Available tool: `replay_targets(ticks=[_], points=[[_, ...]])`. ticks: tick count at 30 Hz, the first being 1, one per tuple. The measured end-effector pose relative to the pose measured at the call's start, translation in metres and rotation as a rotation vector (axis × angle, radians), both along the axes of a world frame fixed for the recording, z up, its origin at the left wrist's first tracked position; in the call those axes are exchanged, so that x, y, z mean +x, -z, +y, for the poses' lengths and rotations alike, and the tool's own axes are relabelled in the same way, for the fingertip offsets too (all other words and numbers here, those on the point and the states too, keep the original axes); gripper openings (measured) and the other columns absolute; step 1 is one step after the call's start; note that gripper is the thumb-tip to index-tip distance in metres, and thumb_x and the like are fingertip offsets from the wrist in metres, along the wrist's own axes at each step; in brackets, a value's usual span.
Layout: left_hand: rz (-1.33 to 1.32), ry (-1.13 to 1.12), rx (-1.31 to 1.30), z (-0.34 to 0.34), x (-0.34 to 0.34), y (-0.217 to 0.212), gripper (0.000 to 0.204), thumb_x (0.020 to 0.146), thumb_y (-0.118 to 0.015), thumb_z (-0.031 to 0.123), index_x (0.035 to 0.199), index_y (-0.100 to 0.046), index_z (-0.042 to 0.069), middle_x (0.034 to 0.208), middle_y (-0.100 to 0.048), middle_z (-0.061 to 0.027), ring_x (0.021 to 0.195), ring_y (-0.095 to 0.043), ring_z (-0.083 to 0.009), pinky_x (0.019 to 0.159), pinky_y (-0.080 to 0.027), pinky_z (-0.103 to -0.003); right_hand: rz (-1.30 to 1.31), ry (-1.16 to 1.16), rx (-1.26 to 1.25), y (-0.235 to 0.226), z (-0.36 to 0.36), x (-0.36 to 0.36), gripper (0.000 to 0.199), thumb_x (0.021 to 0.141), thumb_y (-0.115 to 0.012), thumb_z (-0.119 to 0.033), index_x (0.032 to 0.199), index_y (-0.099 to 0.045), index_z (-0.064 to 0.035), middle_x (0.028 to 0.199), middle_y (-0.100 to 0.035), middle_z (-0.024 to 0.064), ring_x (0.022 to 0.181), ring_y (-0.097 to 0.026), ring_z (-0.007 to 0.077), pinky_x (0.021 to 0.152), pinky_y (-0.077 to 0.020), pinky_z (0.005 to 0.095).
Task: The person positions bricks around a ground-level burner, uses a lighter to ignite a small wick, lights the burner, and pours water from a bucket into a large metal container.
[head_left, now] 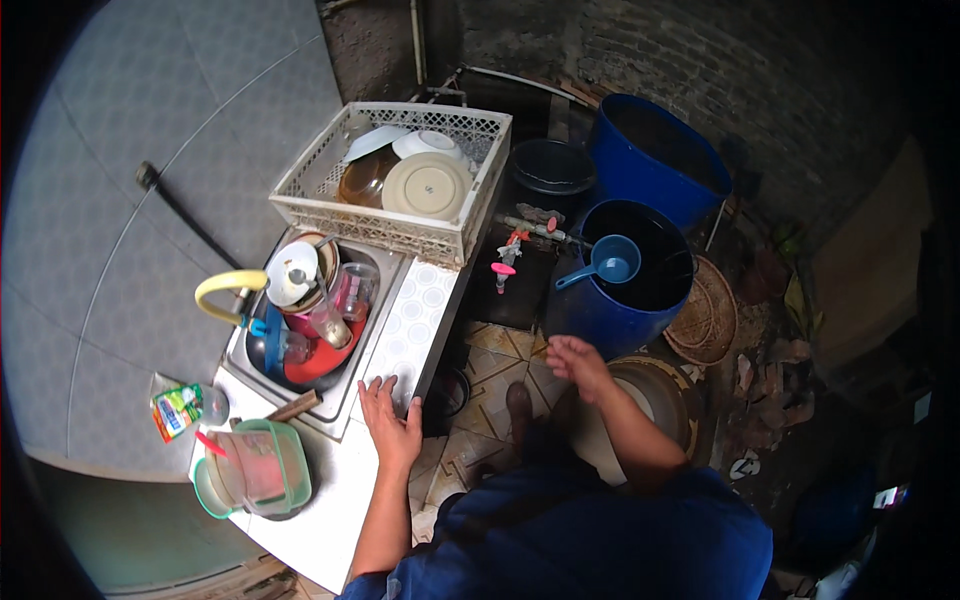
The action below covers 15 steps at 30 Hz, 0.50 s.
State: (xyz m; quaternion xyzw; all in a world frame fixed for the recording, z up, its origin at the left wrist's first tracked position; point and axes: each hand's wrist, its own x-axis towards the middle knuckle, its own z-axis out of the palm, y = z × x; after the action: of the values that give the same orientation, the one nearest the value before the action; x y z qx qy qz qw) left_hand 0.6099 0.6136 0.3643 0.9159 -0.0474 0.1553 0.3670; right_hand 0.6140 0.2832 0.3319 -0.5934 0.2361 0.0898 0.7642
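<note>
Two sides, one strip of tiled floor (490,355) between

At ten o'clock a grey tiled wall (190,90) borders the scene. Below it, a green tub (297,470) stands near the left end of a white counter (345,500). At the tub's twelve to one o'clock a steel sink (388,290), heaped with dishes (290,275), is set into the counter; its right rim leaves only a narrow patterned band. On that band, at the counter's right edge, the left hand (392,418) rests, fingers spread, the sink at its eleven o'clock. At the sink's one o'clock sits a white crate (370,224). Across the floor strip the right hand (580,365) is raised, well apart from the left, loosely bent; whether its fingertips meet cannot be told. At its one o'clock stands a blue barrel (622,328), a dipper (617,260) handle crossing its left rim. A brick wall (680,65) closes off one o'clock.
</note>
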Motion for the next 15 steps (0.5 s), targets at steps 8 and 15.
replay_targets(ticks=[8, 15], points=[[0.080, -0.184, 0.201, -0.029, 0.033, 0.028, 0.063, 0.076, -0.064, 0.016, 0.130, -0.036, 0.002, 0.137, -0.024, -0.0278, 0.131, -0.012, -0.0472, 0.105, -0.013, -0.056, -0.129, 0.207, 0.317, 0.000, -0.065, 0.184, 0.044, 0.087, -0.057, -0.034, 0.120, -0.048, -0.0054, 0.119, -0.052, 0.0120, 0.108, -0.052, 0.0240, 0.088, -0.0427, 0.0368], [0.104, -0.488, 0.372, -0.039, 0.047, 0.030, 0.065, 0.087, -0.047, 0.034, 0.136, -0.026, -0.002, 0.141, -0.014, -0.0277, 0.132, -0.009, -0.0431, 0.106, -0.008, -0.053, 0.051, 0.570, 0.731, 0.058, -0.120, 0.384, 0.073, 0.078, -0.067, -0.042, 0.133, -0.033, -0.0075, 0.138, -0.029, 0.0198, 0.123, -0.036, 0.0303, 0.101, -0.0337, 0.0419]])
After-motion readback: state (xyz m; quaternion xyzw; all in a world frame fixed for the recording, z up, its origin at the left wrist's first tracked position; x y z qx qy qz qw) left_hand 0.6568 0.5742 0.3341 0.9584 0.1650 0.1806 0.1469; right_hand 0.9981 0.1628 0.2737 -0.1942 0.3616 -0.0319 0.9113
